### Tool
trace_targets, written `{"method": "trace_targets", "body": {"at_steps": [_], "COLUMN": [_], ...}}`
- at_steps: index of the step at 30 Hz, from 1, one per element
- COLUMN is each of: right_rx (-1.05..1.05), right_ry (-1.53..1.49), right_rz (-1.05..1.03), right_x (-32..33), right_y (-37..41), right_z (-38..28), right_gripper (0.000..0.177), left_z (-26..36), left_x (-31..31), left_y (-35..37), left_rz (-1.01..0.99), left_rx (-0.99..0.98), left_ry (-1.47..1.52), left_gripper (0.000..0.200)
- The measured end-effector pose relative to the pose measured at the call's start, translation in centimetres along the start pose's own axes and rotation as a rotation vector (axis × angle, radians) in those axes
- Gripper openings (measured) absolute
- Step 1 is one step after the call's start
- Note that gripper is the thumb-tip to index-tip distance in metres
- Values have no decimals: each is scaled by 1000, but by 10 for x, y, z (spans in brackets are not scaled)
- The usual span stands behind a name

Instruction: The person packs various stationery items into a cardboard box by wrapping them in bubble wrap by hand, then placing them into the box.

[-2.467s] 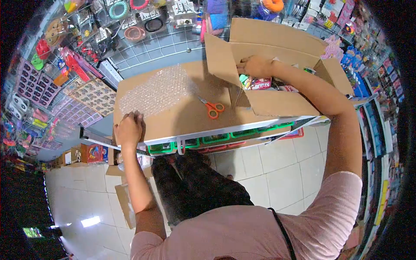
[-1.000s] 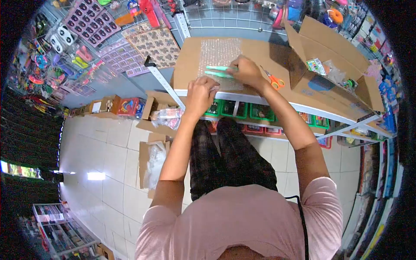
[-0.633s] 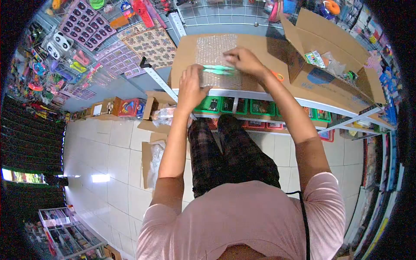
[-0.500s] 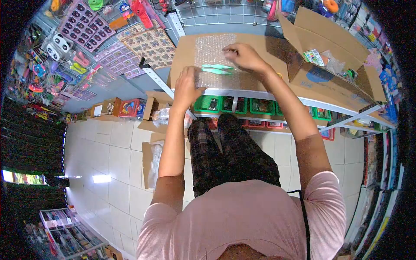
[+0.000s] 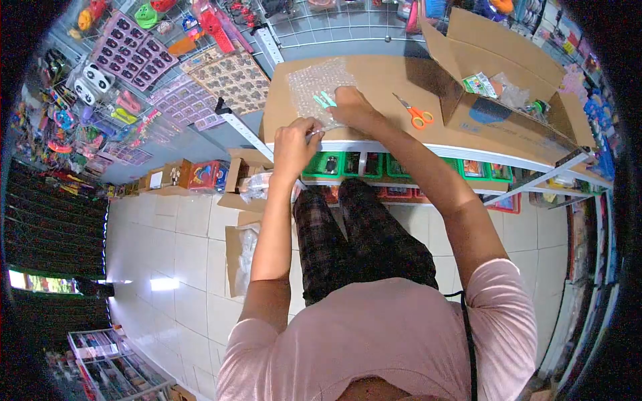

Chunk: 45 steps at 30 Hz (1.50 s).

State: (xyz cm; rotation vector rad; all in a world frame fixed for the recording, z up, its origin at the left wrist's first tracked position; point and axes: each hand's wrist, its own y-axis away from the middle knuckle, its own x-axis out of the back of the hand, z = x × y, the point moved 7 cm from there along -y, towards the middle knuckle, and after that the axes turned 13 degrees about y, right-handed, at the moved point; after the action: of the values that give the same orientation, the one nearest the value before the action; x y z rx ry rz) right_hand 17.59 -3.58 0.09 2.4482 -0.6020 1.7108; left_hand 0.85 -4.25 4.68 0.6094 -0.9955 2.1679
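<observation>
A clear sheet of bubble wrap (image 5: 309, 83) lies at an angle on the cardboard-covered shelf. Two slim mint-green pieces with tapered ends (image 5: 324, 100) rest slantwise on it; their exact kind is hard to make out. My right hand (image 5: 352, 108) has its fingers curled over the right end of these pieces, hiding that part. At the sheet's near left corner, my left hand (image 5: 294, 147) pinches the edge of the bubble wrap between thumb and fingers. Orange-handled scissors (image 5: 416, 115) lie to the right of my right hand, blades pointing away to the left.
An open cardboard box (image 5: 505, 123) with small packaged goods stands at the shelf's right end. Below are green baskets (image 5: 331, 165) of small items. A white metal bracket (image 5: 244, 130) rises left of the shelf. Packaged accessories hang on the wall grid (image 5: 334, 33).
The bubble wrap and green pieces have turned askew. My right hand has come down onto the pieces, uncovering the scissors. My left hand now pinches the near corner of the wrap.
</observation>
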Motion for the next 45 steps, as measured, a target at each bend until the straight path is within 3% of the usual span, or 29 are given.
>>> {"method": "trace_targets", "body": {"at_steps": [3, 12, 17, 23, 29, 33, 35, 36, 38, 45], "right_rx": [213, 130, 246, 332, 477, 460, 529, 564, 585, 684], "right_ry": [145, 249, 329, 257, 157, 211, 144, 106, 121, 113], "right_rz": [101, -87, -117, -190, -129, -210, -153, -127, -134, -140], "right_x": [9, 15, 5, 12, 12, -6, -2, -1, 2, 2], "right_y": [-1, 1, -15, -17, -28, -24, -19, -15, -10, -4], "right_z": [-14, -17, -20, -15, -10, -9, -12, -15, -20, -31], "right_gripper": [37, 40, 37, 38, 38, 40, 39, 39, 39, 36], "left_z": [13, 24, 23, 31, 58, 29, 10, 5, -8, -31], "left_x": [-9, -28, -50, -68, -67, -49, -27, -14, 0, 1], "left_y": [-1, 2, -2, -8, -6, 6, 15, 18, 25, 30], "left_rz": [-42, -13, 15, 13, 228, 125, 124, 99, 120, 25], "left_rx": [-61, -75, -99, 8, -318, -143, -63, 70, -67, -30], "left_ry": [-11, 21, 62, 150, 348, 203, 111, -12, -160, -190], "left_gripper": [15, 15, 20, 23, 22, 20, 22, 24, 27, 27]}}
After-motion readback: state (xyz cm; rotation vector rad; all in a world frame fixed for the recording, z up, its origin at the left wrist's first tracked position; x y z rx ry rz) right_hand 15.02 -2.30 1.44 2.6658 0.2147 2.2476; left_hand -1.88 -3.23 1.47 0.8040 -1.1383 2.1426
